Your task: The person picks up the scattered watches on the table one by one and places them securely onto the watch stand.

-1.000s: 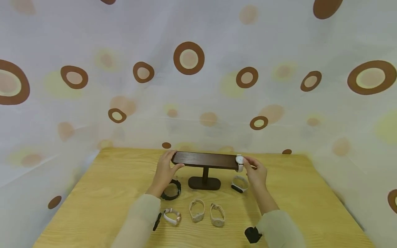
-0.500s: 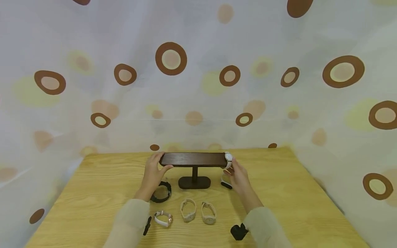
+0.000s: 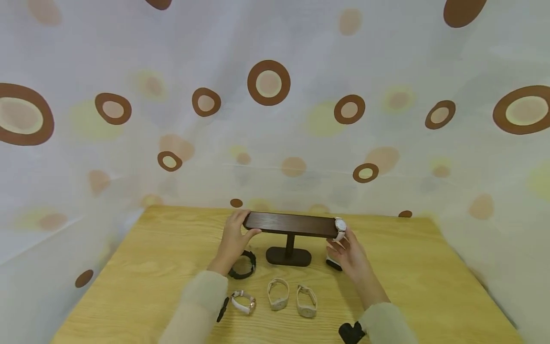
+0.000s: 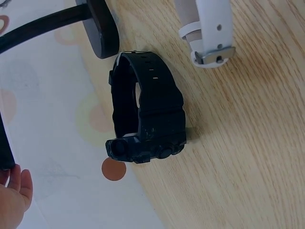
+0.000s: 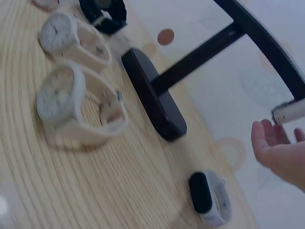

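A dark wooden T-shaped watch stand (image 3: 292, 223) stands at the back of the table. My left hand (image 3: 232, 243) grips the left end of its bar, thumb in front and fingers behind. Around the bar's right end sits a white watch (image 3: 340, 224), its round face on top. My right hand (image 3: 355, 258) holds this watch from the right, with fingers at the strap below the bar. In the right wrist view those fingers (image 5: 259, 138) curl beneath the white strap (image 5: 290, 112). The left wrist view shows only part of my left hand (image 4: 14, 200) at the bar's end.
A black watch (image 4: 150, 109) lies beside my left forearm. A white watch with a pinkish-gold case (image 3: 244, 302) and two cream watches (image 3: 279, 303) (image 3: 307, 310) lie in front of the stand. A white fitness band with black display (image 5: 202, 193) lies under my right hand.
My right hand's fingers have shifted from the watch face down to the strap below the bar. The left hand keeps its hold. The head view swung right and back.
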Motion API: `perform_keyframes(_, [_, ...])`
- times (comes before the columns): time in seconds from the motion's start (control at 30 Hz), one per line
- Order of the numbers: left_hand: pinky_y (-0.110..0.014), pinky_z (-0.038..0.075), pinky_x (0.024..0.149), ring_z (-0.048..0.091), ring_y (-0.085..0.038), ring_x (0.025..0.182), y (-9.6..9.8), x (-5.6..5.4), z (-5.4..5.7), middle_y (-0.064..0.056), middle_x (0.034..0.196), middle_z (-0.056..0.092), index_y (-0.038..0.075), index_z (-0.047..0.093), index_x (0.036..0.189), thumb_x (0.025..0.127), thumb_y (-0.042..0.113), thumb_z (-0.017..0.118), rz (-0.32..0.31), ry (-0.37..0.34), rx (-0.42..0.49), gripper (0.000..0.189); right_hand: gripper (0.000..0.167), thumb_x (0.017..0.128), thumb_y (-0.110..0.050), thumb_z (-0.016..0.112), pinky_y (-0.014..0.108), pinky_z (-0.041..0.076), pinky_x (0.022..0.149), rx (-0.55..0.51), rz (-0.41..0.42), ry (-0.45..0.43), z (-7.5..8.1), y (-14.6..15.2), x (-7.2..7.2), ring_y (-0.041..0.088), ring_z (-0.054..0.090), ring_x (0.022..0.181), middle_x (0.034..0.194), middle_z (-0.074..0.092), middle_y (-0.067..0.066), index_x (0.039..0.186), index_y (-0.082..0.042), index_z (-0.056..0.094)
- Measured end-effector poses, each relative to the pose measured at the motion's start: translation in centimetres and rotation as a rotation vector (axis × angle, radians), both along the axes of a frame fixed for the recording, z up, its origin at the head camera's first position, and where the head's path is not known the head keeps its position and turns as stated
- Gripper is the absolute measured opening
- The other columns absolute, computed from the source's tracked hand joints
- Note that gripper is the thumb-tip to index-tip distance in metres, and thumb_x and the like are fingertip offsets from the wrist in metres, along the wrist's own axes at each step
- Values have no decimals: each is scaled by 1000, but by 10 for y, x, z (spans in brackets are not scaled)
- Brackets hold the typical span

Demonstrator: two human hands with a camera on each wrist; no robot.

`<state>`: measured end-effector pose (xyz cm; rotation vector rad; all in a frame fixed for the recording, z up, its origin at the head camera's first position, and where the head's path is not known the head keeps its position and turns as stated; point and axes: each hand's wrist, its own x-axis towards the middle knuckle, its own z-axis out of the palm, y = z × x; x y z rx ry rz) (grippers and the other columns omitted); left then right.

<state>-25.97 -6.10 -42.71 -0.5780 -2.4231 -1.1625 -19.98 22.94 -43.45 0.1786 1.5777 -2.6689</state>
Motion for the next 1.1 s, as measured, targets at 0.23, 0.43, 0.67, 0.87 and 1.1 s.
perform_keyframes(0.23, [-46,45,96,50,-35,116,-1,-2,2,-19,124,55,-2,53,125,78,21,71,7,2,-4,56,64,95,-7,48,17,46,91,388,135,213,-1,23,-10,-3,52,97,127,35,-13,148,-21,15])
perform_keyframes(0.43, [-43,46,97,50,-34,118,-2,-4,1,-17,125,54,-2,52,126,78,23,71,16,-7,-21,57,62,92,-1,51,20,50,85,532,262,317,5,36,-23,1,54,92,127,37,-15,146,-14,23])
perform_keyframes(0.67, [-43,46,97,50,-34,118,-2,-4,0,-18,125,54,-3,52,126,77,24,71,3,-19,-25,59,64,89,-10,60,21,50,81,848,229,290,15,41,-20,-1,51,100,130,44,5,144,-3,28])
perform_keyframes(0.87, [-46,44,99,48,-35,119,-2,-3,2,-19,127,53,-2,51,127,78,24,70,-3,-35,-16,59,64,87,-15,65,27,51,79,1041,209,299,21,44,-22,15,50,105,130,45,23,142,-5,34])
perform_keyframes(1.1, [-46,44,99,49,-35,119,-4,-2,2,-18,127,53,-2,52,127,78,23,70,2,-38,-19,58,62,86,-19,67,51,44,86,1229,169,367,27,42,-23,43,43,118,136,43,26,139,-2,39])
